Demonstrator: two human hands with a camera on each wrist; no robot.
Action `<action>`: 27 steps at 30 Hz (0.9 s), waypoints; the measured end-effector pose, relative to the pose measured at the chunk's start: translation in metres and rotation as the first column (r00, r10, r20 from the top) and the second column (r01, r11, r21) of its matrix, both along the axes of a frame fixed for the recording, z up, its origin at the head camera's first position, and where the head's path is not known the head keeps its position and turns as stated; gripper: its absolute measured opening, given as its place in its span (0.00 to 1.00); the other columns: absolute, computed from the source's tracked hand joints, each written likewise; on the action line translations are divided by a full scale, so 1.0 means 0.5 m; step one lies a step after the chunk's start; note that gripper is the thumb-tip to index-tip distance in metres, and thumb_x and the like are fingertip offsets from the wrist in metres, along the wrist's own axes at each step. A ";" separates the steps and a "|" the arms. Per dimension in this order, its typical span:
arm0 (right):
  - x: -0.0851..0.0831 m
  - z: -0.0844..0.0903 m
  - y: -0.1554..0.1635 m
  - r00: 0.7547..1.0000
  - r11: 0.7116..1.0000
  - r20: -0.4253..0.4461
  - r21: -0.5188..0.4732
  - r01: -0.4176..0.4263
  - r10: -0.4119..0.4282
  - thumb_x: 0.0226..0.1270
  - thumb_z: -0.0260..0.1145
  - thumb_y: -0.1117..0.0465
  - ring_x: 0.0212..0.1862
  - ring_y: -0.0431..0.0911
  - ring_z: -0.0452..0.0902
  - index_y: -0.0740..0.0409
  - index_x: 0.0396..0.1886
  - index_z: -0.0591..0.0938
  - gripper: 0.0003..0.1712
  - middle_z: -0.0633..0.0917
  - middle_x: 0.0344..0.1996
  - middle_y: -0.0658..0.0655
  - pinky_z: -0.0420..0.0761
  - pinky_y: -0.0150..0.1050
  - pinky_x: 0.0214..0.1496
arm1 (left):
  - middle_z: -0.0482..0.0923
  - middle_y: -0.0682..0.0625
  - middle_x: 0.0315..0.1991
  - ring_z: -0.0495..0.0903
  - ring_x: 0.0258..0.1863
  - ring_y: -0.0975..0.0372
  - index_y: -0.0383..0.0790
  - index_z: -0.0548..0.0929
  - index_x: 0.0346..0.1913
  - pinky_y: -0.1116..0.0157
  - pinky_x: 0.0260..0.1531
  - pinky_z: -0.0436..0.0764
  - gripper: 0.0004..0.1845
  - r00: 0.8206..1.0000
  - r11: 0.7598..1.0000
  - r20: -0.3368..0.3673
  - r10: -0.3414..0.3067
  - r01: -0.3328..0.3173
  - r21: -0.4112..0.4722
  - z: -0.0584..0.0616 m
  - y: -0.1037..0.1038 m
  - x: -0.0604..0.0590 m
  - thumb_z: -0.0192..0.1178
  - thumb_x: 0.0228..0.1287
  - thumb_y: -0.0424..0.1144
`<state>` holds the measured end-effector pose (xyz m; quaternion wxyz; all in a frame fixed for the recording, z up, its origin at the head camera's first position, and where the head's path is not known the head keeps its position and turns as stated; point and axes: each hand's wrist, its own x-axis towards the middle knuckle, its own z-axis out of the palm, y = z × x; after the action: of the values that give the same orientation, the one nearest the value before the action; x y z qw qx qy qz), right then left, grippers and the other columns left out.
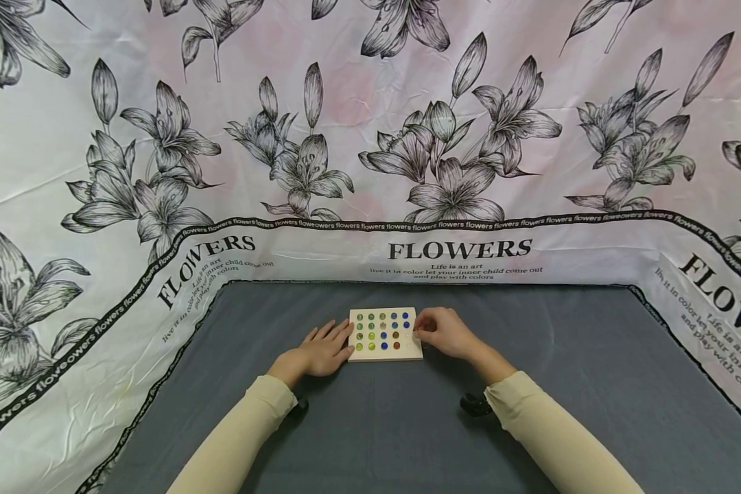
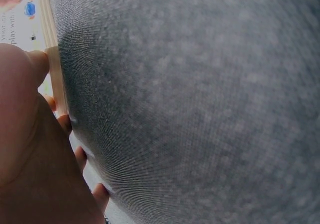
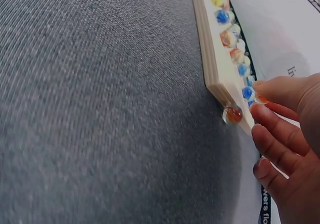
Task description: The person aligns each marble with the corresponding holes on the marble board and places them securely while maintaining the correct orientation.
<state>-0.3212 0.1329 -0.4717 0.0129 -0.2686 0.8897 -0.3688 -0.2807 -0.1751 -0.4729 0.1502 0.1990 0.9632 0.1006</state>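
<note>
My left hand (image 1: 321,351) lay flat, steadying the wooden board (image 1: 385,334), while my right grip (image 1: 440,331) pinched an orange marble (image 3: 233,114), best eased straight over an empty hole.

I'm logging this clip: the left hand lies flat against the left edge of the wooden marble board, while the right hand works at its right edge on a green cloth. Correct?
Not quite: the cloth is dark grey, not green, as the head view shows. The rest holds: the left hand lies flat against the left edge of the wooden marble board, and the right hand works at its right edge.
</note>
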 end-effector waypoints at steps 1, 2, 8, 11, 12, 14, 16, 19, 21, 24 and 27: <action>-0.001 -0.001 -0.003 1.000 1.000 -0.007 0.001 -0.006 0.006 0.67 0.71 0.67 0.30 0.41 0.78 0.61 0.39 0.87 0.03 0.85 0.30 0.50 0.78 0.37 0.32 | 0.43 0.50 0.84 0.42 0.83 0.49 0.47 0.48 0.84 0.43 0.78 0.44 0.33 1.000 1.000 0.000 0.000 0.000 0.000 0.000 0.000 0.000 0.36 0.85 0.55; -0.002 -0.002 -0.005 1.000 1.000 -0.017 0.007 -0.010 0.010 0.67 0.71 0.67 0.31 0.40 0.78 0.61 0.39 0.87 0.03 0.86 0.30 0.50 0.78 0.36 0.32 | 0.43 0.49 0.84 0.42 0.82 0.49 0.46 0.48 0.84 0.42 0.78 0.43 0.33 1.000 1.000 0.003 -0.002 0.002 0.001 0.000 0.000 0.000 0.36 0.85 0.54; -0.008 -0.009 -0.016 0.999 0.999 -0.034 0.013 -0.035 0.035 0.65 0.72 0.67 0.29 0.39 0.76 0.61 0.38 0.88 0.03 0.86 0.29 0.50 0.77 0.35 0.31 | 0.42 0.49 0.84 0.40 0.83 0.48 0.46 0.47 0.84 0.42 0.78 0.42 0.33 1.000 1.000 0.015 -0.007 0.007 0.001 -0.001 0.000 -0.001 0.36 0.85 0.54; -0.009 -0.010 -0.020 0.999 0.999 -0.028 0.010 -0.043 0.044 0.65 0.73 0.66 0.27 0.39 0.76 0.61 0.37 0.88 0.03 0.86 0.28 0.50 0.76 0.34 0.30 | 0.42 0.49 0.84 0.40 0.83 0.49 0.46 0.47 0.84 0.43 0.78 0.41 0.33 1.000 1.000 0.012 -0.004 0.004 0.004 -0.004 0.000 -0.002 0.36 0.85 0.54; -0.009 -0.011 -0.021 0.998 0.999 -0.031 0.011 -0.049 0.049 0.65 0.73 0.67 0.27 0.39 0.75 0.61 0.37 0.88 0.03 0.86 0.28 0.50 0.76 0.34 0.30 | 0.41 0.50 0.84 0.39 0.83 0.49 0.47 0.46 0.84 0.43 0.78 0.41 0.34 1.000 1.000 0.013 -0.002 0.002 0.002 -0.005 -0.001 -0.003 0.35 0.85 0.55; -0.010 -0.011 -0.024 0.998 0.998 -0.038 0.016 -0.057 0.057 0.65 0.73 0.67 0.27 0.38 0.75 0.61 0.36 0.88 0.02 0.86 0.28 0.50 0.76 0.34 0.30 | 0.41 0.50 0.84 0.39 0.83 0.50 0.48 0.46 0.84 0.43 0.78 0.40 0.34 1.000 1.000 0.012 -0.001 0.000 0.002 -0.008 -0.001 -0.004 0.35 0.85 0.55; -0.010 -0.011 -0.025 0.997 0.998 -0.041 0.024 -0.062 0.063 0.65 0.73 0.67 0.28 0.38 0.76 0.61 0.36 0.88 0.02 0.85 0.28 0.50 0.76 0.35 0.31 | 0.41 0.50 0.84 0.39 0.83 0.50 0.47 0.46 0.84 0.43 0.78 0.40 0.34 1.000 1.000 0.007 -0.002 0.002 0.005 -0.010 -0.002 -0.006 0.35 0.85 0.56; -0.009 -0.010 -0.027 0.997 0.997 -0.046 0.037 -0.067 0.069 0.65 0.73 0.67 0.29 0.38 0.76 0.61 0.37 0.88 0.02 0.85 0.28 0.50 0.77 0.35 0.32 | 0.41 0.50 0.84 0.39 0.83 0.50 0.48 0.46 0.84 0.43 0.78 0.41 0.34 1.000 1.000 0.013 -0.007 0.007 -0.004 -0.008 -0.003 -0.005 0.35 0.85 0.56; -0.008 -0.009 -0.026 0.997 0.997 -0.041 0.042 -0.068 0.070 0.65 0.73 0.67 0.28 0.39 0.76 0.61 0.37 0.88 0.03 0.85 0.28 0.50 0.76 0.35 0.31 | 0.42 0.49 0.84 0.40 0.83 0.49 0.46 0.47 0.84 0.42 0.78 0.42 0.34 1.000 1.000 0.010 -0.010 0.010 0.000 -0.005 -0.002 -0.004 0.36 0.85 0.55; -0.007 -0.007 -0.024 0.996 0.996 -0.040 0.041 -0.075 0.076 0.65 0.73 0.67 0.28 0.39 0.75 0.61 0.37 0.88 0.03 0.85 0.28 0.51 0.75 0.34 0.30 | 0.44 0.48 0.84 0.42 0.82 0.48 0.46 0.49 0.84 0.42 0.78 0.43 0.33 1.000 1.000 0.004 -0.009 0.009 0.002 0.000 -0.001 -0.002 0.36 0.85 0.55; -0.004 -0.003 -0.019 0.995 0.996 -0.044 0.033 -0.086 0.087 0.65 0.72 0.67 0.27 0.40 0.75 0.63 0.39 0.88 0.05 0.85 0.28 0.51 0.75 0.34 0.30 | 0.43 0.50 0.84 0.42 0.83 0.49 0.47 0.47 0.84 0.43 0.78 0.44 0.33 1.000 1.000 0.000 -0.005 0.005 -0.012 0.002 0.000 -0.001 0.35 0.85 0.55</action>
<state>-0.3232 0.1235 -0.4733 0.0128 -0.3150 0.8830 -0.3477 -0.2810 -0.1749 -0.4718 0.1517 0.2007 0.9632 0.0943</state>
